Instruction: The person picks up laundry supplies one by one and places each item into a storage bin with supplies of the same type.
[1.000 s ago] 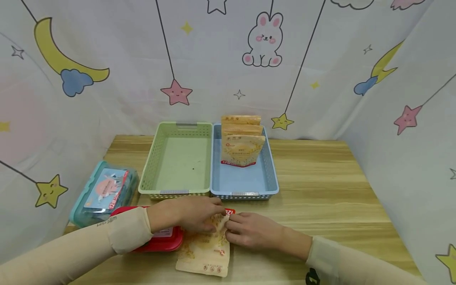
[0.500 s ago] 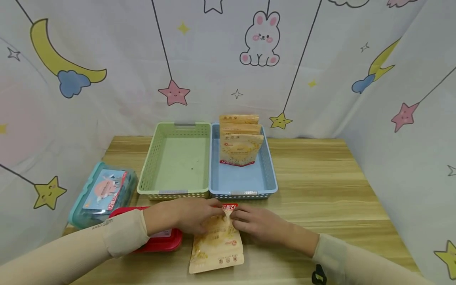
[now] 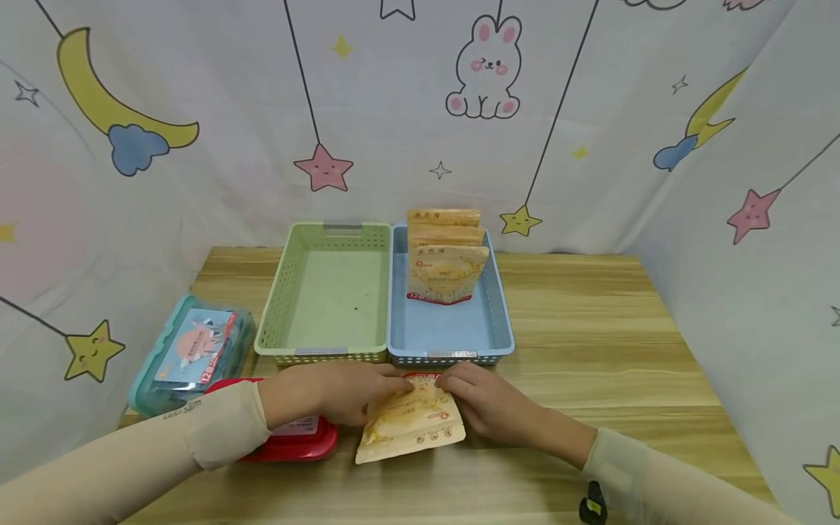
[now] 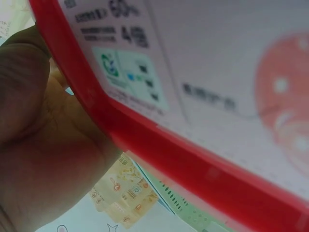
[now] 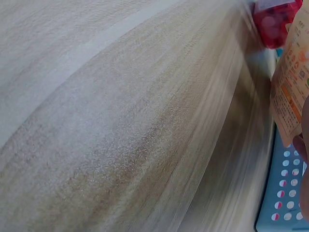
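Note:
In the head view a beige pouch (image 3: 410,423) with a red-edged base is held between both hands in front of the baskets, its printed top end toward the person. My left hand (image 3: 341,392) grips its left side, with the wrist over a red box (image 3: 315,445). The right hand (image 3: 492,405) pinches the pouch near its red-edged far end, on the right. In the left wrist view the left hand (image 4: 48,140) shows beside the red box (image 4: 193,159). At the right edge of the right wrist view are the pouch (image 5: 292,82) and part of the right hand (image 5: 304,159).
A green basket (image 3: 337,306) and a blue basket (image 3: 440,332) stand side by side behind the hands. Several upright pouches (image 3: 446,273) stand in the blue one. On the left lies a teal-lidded box (image 3: 197,350), close to the red box.
The pouch's near end has lifted and swung right and away from the person. Both hands have shifted slightly; the right hand has moved to the right and farther forward along the pouch.

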Tool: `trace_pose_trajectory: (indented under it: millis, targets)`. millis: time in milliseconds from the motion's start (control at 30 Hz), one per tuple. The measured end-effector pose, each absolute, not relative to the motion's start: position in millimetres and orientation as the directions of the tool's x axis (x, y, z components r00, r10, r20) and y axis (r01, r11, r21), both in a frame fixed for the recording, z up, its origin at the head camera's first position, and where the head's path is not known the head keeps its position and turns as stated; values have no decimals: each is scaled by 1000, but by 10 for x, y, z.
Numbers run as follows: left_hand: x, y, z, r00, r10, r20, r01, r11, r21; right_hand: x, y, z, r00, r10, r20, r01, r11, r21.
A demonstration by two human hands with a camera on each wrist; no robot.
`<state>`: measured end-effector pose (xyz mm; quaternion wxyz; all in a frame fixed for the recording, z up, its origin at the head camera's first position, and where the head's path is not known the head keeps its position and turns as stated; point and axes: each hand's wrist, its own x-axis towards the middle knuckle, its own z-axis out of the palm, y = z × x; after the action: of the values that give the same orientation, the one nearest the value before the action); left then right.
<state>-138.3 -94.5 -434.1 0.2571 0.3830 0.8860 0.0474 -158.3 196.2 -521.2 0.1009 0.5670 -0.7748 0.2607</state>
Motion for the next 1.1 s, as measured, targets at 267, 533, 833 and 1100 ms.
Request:
trace_pose_trajectory:
  millis: [267, 533, 833, 1100]
  targets:
    - [-1419, -966, -4308, -572, 692, -440, 640, 712, 289, -1586, 1996, -5206, -411, -777, 477, -904, 277, -327]
    - [-1468, -995, -4294, -562, 703, -435, 624, 706, 335, -1588, 2008, -5208, -410, -776, 479, -909, 303, -287]
    - [-1501, -1025, -4312, -548, 718, -430, 608, 694, 386, -1577, 2016, -5165, -443, -766, 467, -891, 316, -327]
    - [-1512, -1081, -4262, -544, 738, -400, 602, 675, 427, -1594, 1990, -5075, -443, -738, 509, -889, 288, -355]
